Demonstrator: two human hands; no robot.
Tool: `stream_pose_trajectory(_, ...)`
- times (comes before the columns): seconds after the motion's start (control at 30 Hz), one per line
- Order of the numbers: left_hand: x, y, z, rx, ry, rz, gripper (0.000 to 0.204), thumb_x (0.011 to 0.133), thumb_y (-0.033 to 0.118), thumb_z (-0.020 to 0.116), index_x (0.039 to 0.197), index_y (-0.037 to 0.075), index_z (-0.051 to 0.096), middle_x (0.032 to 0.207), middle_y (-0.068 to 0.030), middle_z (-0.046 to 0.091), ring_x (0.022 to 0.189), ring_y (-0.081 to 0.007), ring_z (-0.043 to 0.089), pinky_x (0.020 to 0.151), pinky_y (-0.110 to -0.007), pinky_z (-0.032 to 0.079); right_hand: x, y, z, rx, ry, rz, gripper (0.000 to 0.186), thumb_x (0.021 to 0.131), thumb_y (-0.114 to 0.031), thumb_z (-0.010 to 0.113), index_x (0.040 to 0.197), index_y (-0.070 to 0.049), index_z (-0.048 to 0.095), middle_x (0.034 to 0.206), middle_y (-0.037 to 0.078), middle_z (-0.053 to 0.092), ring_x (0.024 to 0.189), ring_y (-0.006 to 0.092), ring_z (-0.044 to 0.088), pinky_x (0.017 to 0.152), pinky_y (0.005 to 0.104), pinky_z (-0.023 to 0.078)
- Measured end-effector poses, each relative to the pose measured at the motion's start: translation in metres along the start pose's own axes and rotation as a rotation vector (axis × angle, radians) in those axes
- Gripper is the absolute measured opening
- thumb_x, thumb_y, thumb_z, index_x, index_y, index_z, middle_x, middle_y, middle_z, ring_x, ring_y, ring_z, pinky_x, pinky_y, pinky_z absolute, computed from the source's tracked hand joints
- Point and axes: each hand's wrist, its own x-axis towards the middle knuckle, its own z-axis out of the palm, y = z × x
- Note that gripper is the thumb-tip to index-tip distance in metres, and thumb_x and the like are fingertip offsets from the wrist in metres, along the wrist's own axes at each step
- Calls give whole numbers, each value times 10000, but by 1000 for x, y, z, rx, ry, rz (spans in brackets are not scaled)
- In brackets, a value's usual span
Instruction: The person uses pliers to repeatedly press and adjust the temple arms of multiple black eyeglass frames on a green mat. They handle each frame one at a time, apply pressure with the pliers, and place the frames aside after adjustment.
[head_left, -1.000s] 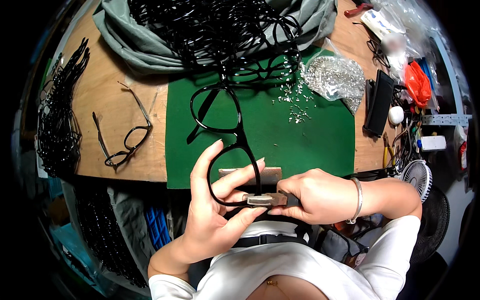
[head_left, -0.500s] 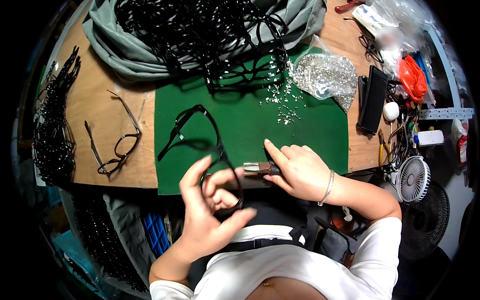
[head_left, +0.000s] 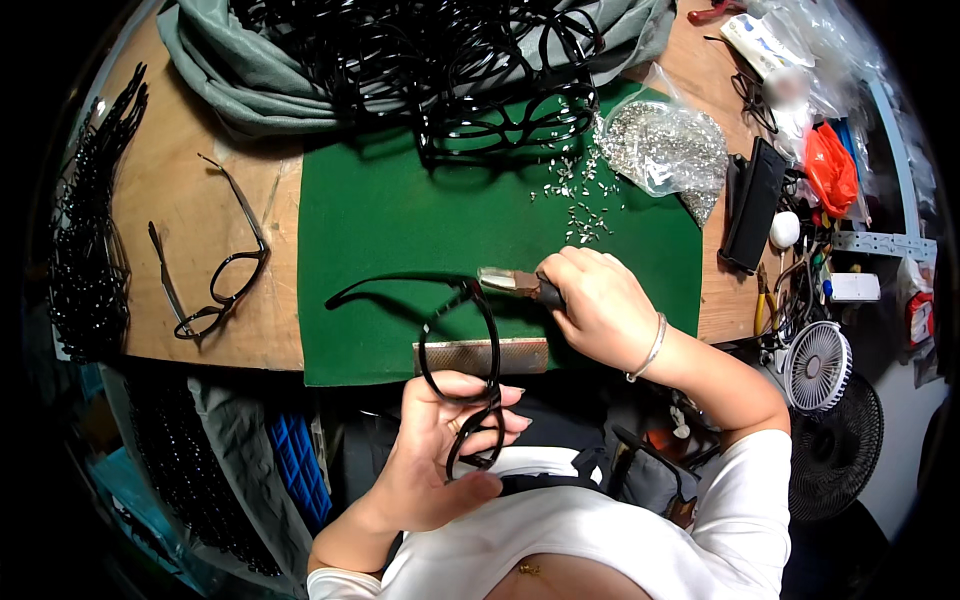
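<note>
My left hand (head_left: 415,470) grips a black eyeglass frame (head_left: 493,335) by its lower rim, in front of the green mat (head_left: 370,235). One temple arm stretches left from the frame's upper corner. My right hand (head_left: 605,305) is closed around the dark handle of a plier-like tool (head_left: 512,282) with a worn metal head. That head points left and lies close to the frame's hinge corner; whether they touch I cannot tell. A flat, rough-textured metal strip (head_left: 525,357) rests at the mat's front edge, partly behind the frame.
Black frames (head_left: 510,130) are heaped on grey cloth (head_left: 215,80) at the back. A clear bag of small metal pieces (head_left: 665,150) sits right, with loose ones scattered beside it. Glasses (head_left: 235,280) and bundled black temples (head_left: 90,240) lie left; a phone-like black object (head_left: 752,205) and small fan (head_left: 817,365) stand right.
The eyeglass frame has turned, its temple arm now pointing left. My right hand and the tool have moved up the mat, away from my body, uncovering the metal strip.
</note>
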Motion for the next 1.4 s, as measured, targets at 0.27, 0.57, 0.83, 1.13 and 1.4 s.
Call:
stream_pose_trajectory(0.27, 18, -25, 15, 347, 327, 97, 216, 856, 17, 442, 1051, -49, 375, 913, -141, 565, 778, -148, 586, 682, -245, 478, 2, -6, 4, -86, 24, -57, 173, 661, -72, 571, 806, -28, 486, 730, 88, 507, 696, 242, 517, 624, 335, 397)
stream_pose_trajectory(0.57, 23, -26, 24, 268, 277, 249, 483, 809, -80, 468, 1235, -45, 243, 1076, -199, 498, 845, -167, 576, 769, -276, 476, -9, -32, -22, 659, 72, 60, 193, 683, 17, 565, 864, -6, 502, 760, 125, 521, 693, 243, 560, 606, 326, 441)
stream_pose_trajectory(0.83, 32, -35, 32, 356, 276, 305, 514, 791, -93, 478, 1238, -18, 235, 1024, -167, 497, 821, -171, 573, 745, -276, 484, -13, -50, -3, 1488, 63, 424, 165, 831, -148, 559, 877, -14, 474, 713, 5, 517, 591, 49, 479, 500, 183, 401)
stream_pose_trajectory(1.13, 26, -3, 30, 211, 140, 105, 504, 794, -111, 438, 1234, 3, 220, 1022, -192, 491, 775, -161, 583, 721, -259, 482, 0, -45, -41, 1622, -291, 522, 165, 808, -139, 593, 866, -37, 478, 716, 10, 519, 619, 73, 486, 568, 199, 410)
stream_pose_trajectory(1.4, 35, -10, 28, 352, 184, 52, 483, 806, -90, 439, 1234, 5, 235, 999, -160, 492, 720, -129, 564, 685, -238, 475, -1, -31, -29, 1514, -213, 477, 190, 806, -130, 592, 899, -10, 476, 756, 31, 529, 639, 88, 510, 586, 218, 441)
